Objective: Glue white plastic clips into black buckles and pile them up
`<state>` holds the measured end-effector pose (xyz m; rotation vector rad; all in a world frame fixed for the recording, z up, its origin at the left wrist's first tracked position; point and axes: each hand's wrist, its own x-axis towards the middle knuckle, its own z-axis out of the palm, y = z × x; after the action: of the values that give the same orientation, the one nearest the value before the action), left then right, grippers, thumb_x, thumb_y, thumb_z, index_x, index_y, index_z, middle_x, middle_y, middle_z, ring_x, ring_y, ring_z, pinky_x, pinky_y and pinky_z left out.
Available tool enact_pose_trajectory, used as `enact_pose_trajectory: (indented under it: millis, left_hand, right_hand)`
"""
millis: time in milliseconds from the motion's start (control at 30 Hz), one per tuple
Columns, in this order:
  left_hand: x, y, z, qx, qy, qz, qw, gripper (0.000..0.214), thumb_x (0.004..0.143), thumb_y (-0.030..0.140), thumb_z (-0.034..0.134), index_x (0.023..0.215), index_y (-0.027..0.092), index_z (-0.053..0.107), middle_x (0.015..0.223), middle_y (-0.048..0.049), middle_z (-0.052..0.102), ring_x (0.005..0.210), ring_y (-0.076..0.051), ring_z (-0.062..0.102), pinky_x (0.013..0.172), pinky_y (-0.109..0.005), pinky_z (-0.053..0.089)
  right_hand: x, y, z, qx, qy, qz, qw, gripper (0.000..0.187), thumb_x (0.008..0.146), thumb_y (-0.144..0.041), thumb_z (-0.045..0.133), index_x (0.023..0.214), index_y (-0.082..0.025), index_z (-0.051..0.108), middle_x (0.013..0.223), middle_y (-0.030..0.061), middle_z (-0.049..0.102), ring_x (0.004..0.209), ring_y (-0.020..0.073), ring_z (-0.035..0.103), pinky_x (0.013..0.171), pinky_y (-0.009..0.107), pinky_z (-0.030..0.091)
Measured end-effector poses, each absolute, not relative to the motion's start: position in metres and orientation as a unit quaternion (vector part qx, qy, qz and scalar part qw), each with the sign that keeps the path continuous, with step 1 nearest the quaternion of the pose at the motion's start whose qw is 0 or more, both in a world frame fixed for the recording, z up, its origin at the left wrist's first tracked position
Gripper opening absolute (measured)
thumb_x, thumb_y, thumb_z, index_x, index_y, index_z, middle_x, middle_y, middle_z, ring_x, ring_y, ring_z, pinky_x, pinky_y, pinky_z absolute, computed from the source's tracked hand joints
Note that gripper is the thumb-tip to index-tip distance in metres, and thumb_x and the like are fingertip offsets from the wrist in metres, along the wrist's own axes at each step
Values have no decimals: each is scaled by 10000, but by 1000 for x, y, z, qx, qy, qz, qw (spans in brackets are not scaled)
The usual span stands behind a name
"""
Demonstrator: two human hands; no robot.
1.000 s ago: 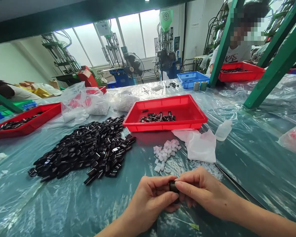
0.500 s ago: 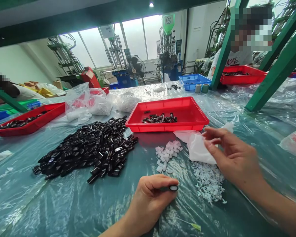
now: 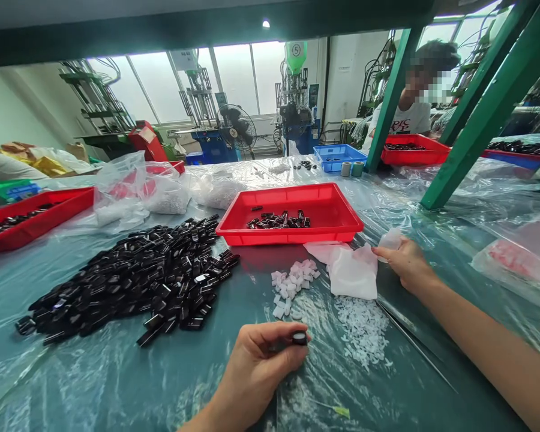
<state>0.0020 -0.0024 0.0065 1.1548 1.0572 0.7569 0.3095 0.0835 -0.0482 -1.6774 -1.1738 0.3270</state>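
**Left hand (image 3: 256,366) pinches small black part (image 3: 299,338) as right hand (image 3: 407,264) rests on translucent bottle (image 3: 391,239)**

Injection moulding machines (image 3: 297,102) line a bright workshop, and a co-worker (image 3: 405,117) stands at the far right beyond green steel bench legs (image 3: 389,102). Clear plastic sheeting (image 3: 117,372) covers the bench. On it, a red tray (image 3: 288,239) holds a few black pieces at centre far, a large heap of black parts (image 3: 126,282) spreads left, and white cubes (image 3: 292,285), a white cloth (image 3: 353,276) and a scatter of white plastic bits (image 3: 362,330) lie nearer, right of centre.

At the near edge, the left hand is closed, thumb and fingers grasping the black part. Only one end of the part shows past the fingertips, so its long axis appears to run roughly left to right, with that end toward the right hand. The left hand is far nearer to it; the right hand sits well apart, up by the cloth's far right corner. Its fingertips touch the bottle, though whether they grip it cannot be told. Bare sheeting lies open between the two hands, and the white bits lie just right of the left hand.
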Motion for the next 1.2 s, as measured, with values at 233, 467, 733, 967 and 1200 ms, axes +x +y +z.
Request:
enact_pose_trajectory:
  millis: [233, 467, 733, 967, 1200]
  left_hand:
    - [2, -8, 3, 487, 426, 307, 698, 239, 635, 276, 759, 816, 123, 730, 705, -60, 642, 593, -110, 485, 571, -215, 426]
    - [2, -10, 2, 490, 418, 261, 719, 191, 644, 262, 748, 751, 106, 726, 645, -37, 588, 532, -77, 426, 520, -189, 373]
    - [3, -9, 3, 492, 415, 241, 727, 212, 620, 291, 754, 726, 110, 724, 629, -34, 565, 533, -92, 417, 501, -198, 390]
    - [3, -8, 4, 511, 405, 223, 725, 196, 657, 282, 726, 733, 102, 723, 576, -11, 517, 520, -82, 394, 487, -189, 337]
    - [3, -9, 3, 492, 414, 211, 736, 185, 633, 282, 740, 684, 110, 697, 558, -4, 532, 478, -76, 421, 476, -186, 381]
  right_hand:
    - [276, 59, -10, -662, -550, 103, 500, 379, 733, -299, 671, 1074, -155, 586, 955, 79, 650, 829, 235, 613, 686, 378, 507]
    - [217, 10, 10, -455, -786, -46, 416, 455, 788, -56, 465, 1214, -206, 518, 1040, 87, 609, 998, 249, 533, 851, 443, 460]
    - [204, -6, 0, -397, -853, -81, 329, 449, 839, 3, 367, 1239, -162, 487, 1074, 123, 593, 1073, 263, 481, 849, 451, 482]
    - [204, -13, 5, -383, -863, -128, 302, 369, 889, -67, 368, 1219, -136, 520, 1091, 145, 598, 1092, 297, 467, 846, 482, 455]
    - [198, -15, 10, -362, -860, -157, 324, 330, 895, -97, 369, 1147, -114, 582, 993, 147, 634, 1024, 279, 509, 847, 463, 457]
